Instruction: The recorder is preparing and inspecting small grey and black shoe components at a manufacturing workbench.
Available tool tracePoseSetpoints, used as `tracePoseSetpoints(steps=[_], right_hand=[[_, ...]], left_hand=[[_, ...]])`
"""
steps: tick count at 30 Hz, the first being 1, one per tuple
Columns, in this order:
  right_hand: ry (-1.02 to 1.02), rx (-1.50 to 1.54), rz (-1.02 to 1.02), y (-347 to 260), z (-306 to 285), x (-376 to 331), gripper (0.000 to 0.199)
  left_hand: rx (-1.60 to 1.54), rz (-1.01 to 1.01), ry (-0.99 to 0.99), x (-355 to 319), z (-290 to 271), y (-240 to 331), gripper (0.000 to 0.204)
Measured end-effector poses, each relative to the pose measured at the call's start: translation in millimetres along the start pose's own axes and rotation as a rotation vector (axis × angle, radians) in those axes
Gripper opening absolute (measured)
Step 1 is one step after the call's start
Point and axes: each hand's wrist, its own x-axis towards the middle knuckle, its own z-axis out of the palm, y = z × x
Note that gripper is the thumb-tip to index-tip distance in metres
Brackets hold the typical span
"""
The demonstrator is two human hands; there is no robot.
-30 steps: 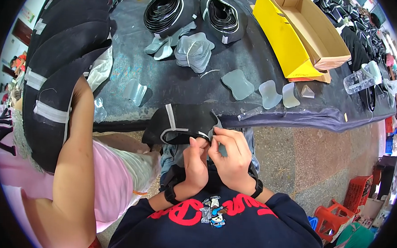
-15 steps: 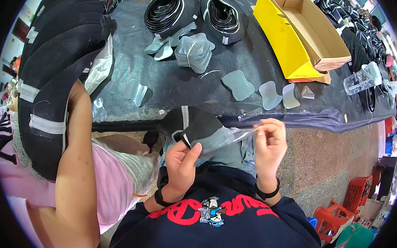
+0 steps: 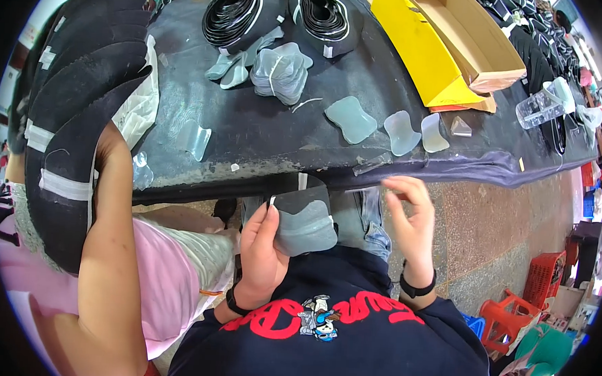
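Over my lap, my left hand (image 3: 263, 251) grips a black fabric band (image 3: 299, 188) with a light tab at its upper edge. A grey translucent pad (image 3: 306, 228) with a wavy outline lies flat on the band's face, beside my thumb. My right hand (image 3: 413, 224) is raised to the right of the band, apart from it. Its thumb and forefinger are spread, and nothing shows between them. On the table beyond are a stack of similar clear pads (image 3: 280, 74) and loose ones, including a larger pad (image 3: 351, 120) and a curved pad (image 3: 401, 133).
A co-worker's arm (image 3: 111, 246) reaches in at left beside a long pile of black bands (image 3: 80, 122). Two black rolls (image 3: 231, 17) and a yellow box (image 3: 417, 48) stand at the back of the dark table (image 3: 248, 151). A clear plastic cup (image 3: 540, 112) lies at right.
My right hand has opened and left the clear film it was pulling off the pad; that film no longer shows between my hands. The band has turned, its pad facing up.
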Motion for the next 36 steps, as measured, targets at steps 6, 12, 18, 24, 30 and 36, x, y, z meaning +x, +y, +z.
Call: tracePoseSetpoints(steps=[6, 12, 18, 24, 30, 36], right_hand=[[-0.48, 1.154, 0.648, -38, 35, 2, 0.011], [-0.414, 1.187, 0.592, -40, 54, 4, 0.007], [-0.295, 1.066, 0.5, -42, 53, 0, 0.003], [-0.258, 0.924, 0.403, -44, 53, -2, 0.011], [-0.239, 0.781, 0.333, -47, 54, -3, 0.012], [-0.283, 0.781, 0.364, -51, 53, -4, 0.008]], left_hand=[[0.123, -0.026, -0.031, -4, 1, -6, 0.032], [0.17, -0.036, -0.048, -6, -2, -13, 0.031], [0.201, 0.085, -0.075, -7, -6, -23, 0.031], [0.211, 0.159, -0.08, -7, -8, -28, 0.03], [0.143, 0.191, -0.076, -8, -11, -32, 0.031], [0.16, 0.259, -0.068, -7, -14, -34, 0.032]])
